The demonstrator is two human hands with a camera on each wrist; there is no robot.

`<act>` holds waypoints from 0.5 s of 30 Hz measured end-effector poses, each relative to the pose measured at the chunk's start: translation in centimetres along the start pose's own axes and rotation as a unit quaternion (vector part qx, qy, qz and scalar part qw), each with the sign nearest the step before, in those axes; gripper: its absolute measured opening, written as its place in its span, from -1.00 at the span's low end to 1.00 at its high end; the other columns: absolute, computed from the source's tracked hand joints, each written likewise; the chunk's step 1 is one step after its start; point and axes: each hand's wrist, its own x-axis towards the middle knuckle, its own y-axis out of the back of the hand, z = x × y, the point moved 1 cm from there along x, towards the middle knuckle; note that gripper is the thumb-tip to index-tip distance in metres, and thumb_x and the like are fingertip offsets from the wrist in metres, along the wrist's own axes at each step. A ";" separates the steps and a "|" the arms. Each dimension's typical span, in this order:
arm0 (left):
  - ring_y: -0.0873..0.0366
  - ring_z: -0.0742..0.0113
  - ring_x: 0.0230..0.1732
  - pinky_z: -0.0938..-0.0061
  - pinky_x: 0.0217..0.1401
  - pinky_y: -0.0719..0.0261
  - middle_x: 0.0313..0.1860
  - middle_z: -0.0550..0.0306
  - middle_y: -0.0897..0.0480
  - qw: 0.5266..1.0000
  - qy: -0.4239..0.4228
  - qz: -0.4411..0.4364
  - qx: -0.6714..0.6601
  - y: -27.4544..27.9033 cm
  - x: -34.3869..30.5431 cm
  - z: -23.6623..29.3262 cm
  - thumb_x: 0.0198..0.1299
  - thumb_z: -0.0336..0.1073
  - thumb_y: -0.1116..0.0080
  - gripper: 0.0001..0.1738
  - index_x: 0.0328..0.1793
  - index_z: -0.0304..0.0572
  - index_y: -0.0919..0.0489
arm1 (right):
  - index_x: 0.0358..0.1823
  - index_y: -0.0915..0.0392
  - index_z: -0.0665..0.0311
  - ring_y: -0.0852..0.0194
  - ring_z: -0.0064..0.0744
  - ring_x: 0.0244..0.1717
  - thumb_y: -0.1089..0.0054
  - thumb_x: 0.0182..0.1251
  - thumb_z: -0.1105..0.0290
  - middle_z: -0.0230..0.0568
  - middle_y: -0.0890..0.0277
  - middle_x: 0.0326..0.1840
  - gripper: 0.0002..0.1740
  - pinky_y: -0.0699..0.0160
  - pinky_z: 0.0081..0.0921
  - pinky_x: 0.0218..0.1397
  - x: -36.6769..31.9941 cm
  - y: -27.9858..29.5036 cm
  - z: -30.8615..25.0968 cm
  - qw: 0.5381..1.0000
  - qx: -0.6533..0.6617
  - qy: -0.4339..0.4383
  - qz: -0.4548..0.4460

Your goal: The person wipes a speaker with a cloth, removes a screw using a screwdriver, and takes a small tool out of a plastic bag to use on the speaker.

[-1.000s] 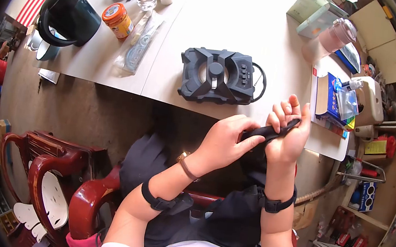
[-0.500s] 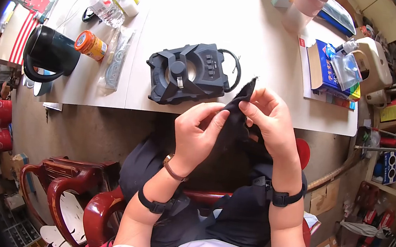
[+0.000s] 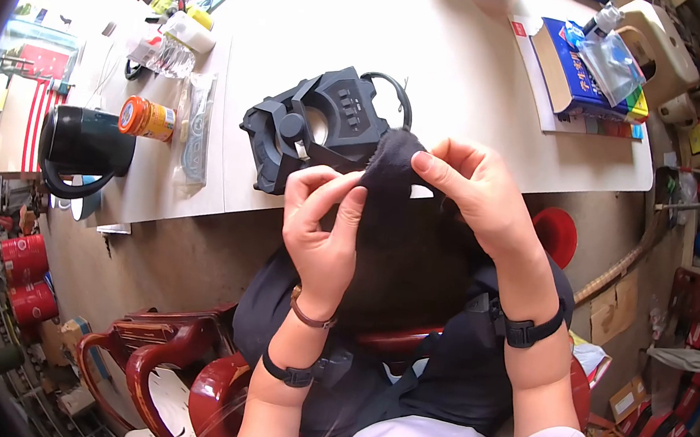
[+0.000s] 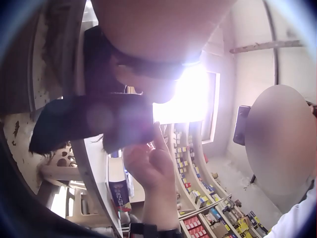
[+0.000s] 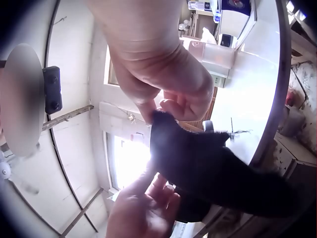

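Observation:
A piece of black cloth [image 3: 389,193] with a fuzzy edge hangs between both hands in front of the table. My left hand [image 3: 320,219] pinches its left side between thumb and fingers. On the other side my right hand [image 3: 484,195] grips the upper edge, thumb laid over the fabric. In the right wrist view the cloth [image 5: 208,163] drapes down below the fingers, one end trailing to the lower right. Just behind it on the table sits a black speaker [image 3: 313,128] with a cable loop, its near corner partly covered by the cloth and left hand.
To the left stand a dark kettle [image 3: 86,150], an orange-lidded jar [image 3: 147,119] and a plastic pouch [image 3: 197,128]. A thick blue book [image 3: 587,73] lies at the right. Red wooden chairs [image 3: 152,360] are at the lower left, a red stool [image 3: 555,236] under the table.
The cloth, at first bunched in the right palm with the left hand on it, is now spread between both hands. The head view has shifted, and the speaker appears farther left.

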 end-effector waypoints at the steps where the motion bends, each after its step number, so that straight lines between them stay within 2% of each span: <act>1: -0.52 0.29 -0.08 0.49 0.03 -0.47 -0.11 0.12 -0.57 1.000 0.002 0.012 -0.008 0.1 0.1 0.2 0.25 -0.47 -0.38 -0.85 -0.06 -0.29 -0.75 | -0.28 -0.65 0.27 -0.34 -0.80 -0.30 -0.37 0.44 0.21 -0.57 -0.51 -0.35 -0.74 -0.32 -0.73 -0.23 0.0 -0.2 0.0 0.999 -0.007 0.034 -0.010; 3: -0.51 0.29 -0.08 0.48 0.05 -0.47 -0.05 0.10 -0.55 0.999 0.002 -0.012 -0.050 0.0 0.0 -0.2 0.24 -0.47 -0.38 -0.80 -0.01 -0.29 -0.70 | -0.23 -0.64 0.28 -0.35 -0.80 -0.28 -0.37 0.45 0.26 -0.57 -0.50 -0.33 -0.78 -0.34 -0.73 -0.20 -0.3 -0.5 -0.2 0.999 -0.002 0.033 -0.021; 5: -0.49 0.29 -0.08 0.46 0.06 -0.47 0.00 0.08 -0.52 0.995 0.002 -0.036 -0.089 -0.1 0.0 -0.1 0.23 -0.47 -0.38 -0.74 0.04 -0.29 -0.66 | -0.19 -0.61 0.29 -0.37 -0.79 -0.25 -0.37 0.44 0.32 -0.57 -0.50 -0.31 -0.81 -0.39 -0.71 -0.16 -0.3 -0.7 0.2 0.995 0.030 0.071 -0.070; 6: -0.49 0.29 -0.08 0.46 0.06 -0.48 0.04 0.07 -0.51 0.999 -0.028 -0.005 -0.029 -0.3 -0.1 0.3 0.22 -0.46 -0.39 -0.69 0.08 -0.28 -0.61 | -0.16 -0.60 0.31 -0.39 -0.78 -0.23 -0.38 0.43 0.36 -0.55 -0.51 -0.30 -0.82 -0.43 -0.68 -0.13 -0.4 -0.9 0.0 0.994 0.016 0.073 -0.084; 7: -0.49 0.29 -0.08 0.45 0.06 -0.49 0.09 0.06 -0.49 0.997 -0.059 0.025 0.034 -0.4 -0.2 0.6 0.20 -0.45 -0.40 -0.63 0.11 -0.27 -0.55 | -0.24 -0.58 0.40 -0.47 -0.67 -0.27 -0.38 0.40 0.33 -0.38 -0.58 -0.36 -0.75 -0.53 -0.57 -0.14 -0.4 -1.3 0.1 0.993 -0.013 0.101 -0.067; 8: -0.49 0.27 -0.08 0.44 0.06 -0.49 0.14 0.03 -0.45 0.999 -0.028 0.030 0.024 -0.1 -0.9 0.1 0.19 -0.40 -0.44 -0.56 0.15 -0.24 -0.52 | -0.24 -0.56 0.41 -0.47 -0.65 -0.29 -0.36 0.40 0.36 -0.34 -0.57 -0.37 -0.76 -0.54 -0.55 -0.16 -0.6 -1.8 0.1 0.992 -0.037 0.110 -0.046; 9: -0.51 0.26 -0.07 0.44 0.09 -0.49 0.07 0.03 -0.49 0.999 0.001 0.031 -0.017 -0.3 -1.4 0.3 0.25 -0.38 -0.39 -0.61 0.14 -0.27 -0.51 | -0.23 -0.54 0.42 -0.48 -0.62 -0.30 -0.34 0.39 0.38 -0.30 -0.56 -0.38 -0.78 -0.54 -0.54 -0.18 -0.7 -2.4 0.1 0.991 -0.058 0.120 -0.027; 11: -0.50 0.43 0.05 0.52 0.22 -0.44 0.08 0.14 -0.51 0.997 0.009 -0.068 0.017 -0.1 -1.9 0.5 0.47 -0.31 -0.19 -0.68 0.22 -0.30 -0.46 | -0.20 -0.52 0.42 -0.49 -0.60 -0.31 -0.32 0.40 0.40 -0.27 -0.54 -0.39 -0.79 -0.54 -0.54 -0.21 -0.8 -3.3 0.5 0.990 -0.029 0.134 -0.034; 13: -0.50 0.47 0.09 0.54 0.21 -0.45 0.09 0.16 -0.55 0.985 0.093 -0.073 -0.123 -1.1 -2.3 1.1 0.53 -0.29 -0.11 -0.72 0.21 -0.31 -0.49 | -0.10 -0.48 0.39 -0.51 -0.56 -0.34 -0.27 0.41 0.44 -0.25 -0.52 -0.39 -0.81 -0.53 -0.53 -0.28 -1.2 -3.3 0.2 0.986 -0.044 0.157 -0.032; 15: -0.50 0.49 0.10 0.56 0.20 -0.44 0.10 0.19 -0.57 0.958 0.148 -0.105 -0.223 -1.4 -2.1 0.9 0.53 -0.32 -0.11 -0.73 0.23 -0.32 -0.51 | -0.08 -0.48 0.37 -0.51 -0.55 -0.36 -0.27 0.41 0.46 -0.26 -0.50 -0.40 -0.81 -0.51 -0.54 -0.31 -1.0 -3.0 0.5 0.980 -0.036 0.196 0.016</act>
